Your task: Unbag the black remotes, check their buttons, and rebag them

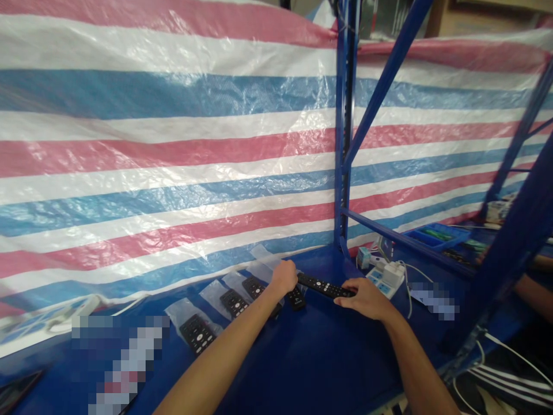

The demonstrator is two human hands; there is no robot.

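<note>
A black remote control (pixel 325 286) with several buttons lies across between my two hands, above the blue tabletop. My right hand (pixel 365 297) grips its right end between thumb and fingers. At the remote's left end my left hand (pixel 285 278) is closed, the fingertips turned away from view. Just below that hand another black remote (pixel 296 298) rests on the table, partly covered. To the left lie more remotes in clear plastic sleeves: one nearest me (pixel 197 333), a second (pixel 234 302) and a third (pixel 253 286). My left forearm hides parts of them.
A blue metal post (pixel 343 127) rises behind the table, which backs onto a striped plastic sheet (pixel 173 155). On the right are a power strip (pixel 384 278) with plugs and cords, and a blue tray (pixel 438 236). Another person's arm (pixel 536 297) shows at the far right.
</note>
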